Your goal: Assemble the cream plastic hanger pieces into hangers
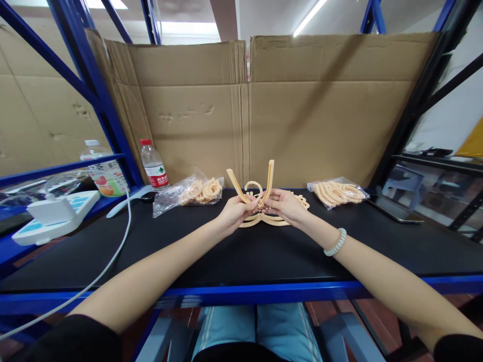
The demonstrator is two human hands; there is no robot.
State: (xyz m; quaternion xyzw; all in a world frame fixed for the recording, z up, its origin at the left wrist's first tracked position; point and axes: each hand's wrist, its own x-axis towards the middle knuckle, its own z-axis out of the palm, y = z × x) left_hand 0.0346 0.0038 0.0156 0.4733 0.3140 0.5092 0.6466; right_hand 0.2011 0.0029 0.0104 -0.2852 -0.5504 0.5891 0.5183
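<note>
In the middle of the head view, both of my hands are raised just above the black tabletop. My left hand (237,212) pinches the lower end of a pale beige curved strip (237,184) that leans up to the left. My right hand (284,205) pinches another pale strip (270,176), standing nearly upright. The two lower ends meet between my fingertips in a V; whether they are joined I cannot tell. Beneath and behind my hands lie more pale curved pieces (275,220) in a scrolled shape, partly hidden by my fingers.
A clear plastic bag (188,195) of pale curled pieces lies to the left, another bag (337,192) to the right. A red-capped water bottle (154,166), a power strip (56,216) and a white cable (126,231) are on the left. A dark flat device (396,208) lies far right. Cardboard (320,110) stands behind.
</note>
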